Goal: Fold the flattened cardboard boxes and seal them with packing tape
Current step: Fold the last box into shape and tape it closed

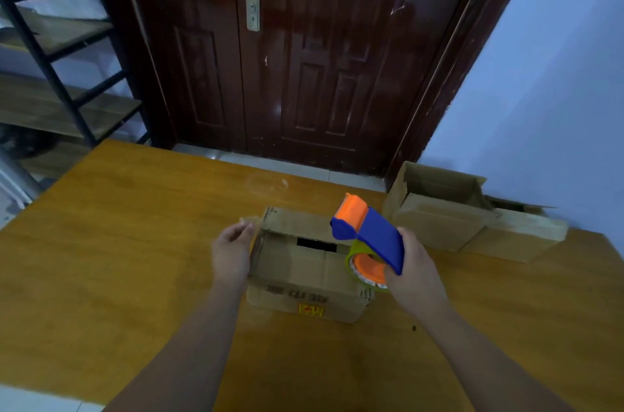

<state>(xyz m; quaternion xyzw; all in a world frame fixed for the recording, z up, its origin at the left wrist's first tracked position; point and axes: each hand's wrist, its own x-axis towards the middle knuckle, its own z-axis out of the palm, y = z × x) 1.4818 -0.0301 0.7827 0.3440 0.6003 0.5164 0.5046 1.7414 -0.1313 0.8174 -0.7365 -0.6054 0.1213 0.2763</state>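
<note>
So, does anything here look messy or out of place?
Two small things. The cardboard box has its far flap standing up instead of folded flat. Beyond it, a clear filmy patch, perhaps stray tape, lies on the table. Otherwise nothing looks spilled or broken.

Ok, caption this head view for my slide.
Right hand holds tape dispenser above cardboard box on wooden table, left hand beside it.

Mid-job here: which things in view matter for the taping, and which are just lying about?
In the job: cardboard box, tape dispenser in the right hand, left hand by the box.
Lying about: open boxes at right, shelf rack, door.
</note>
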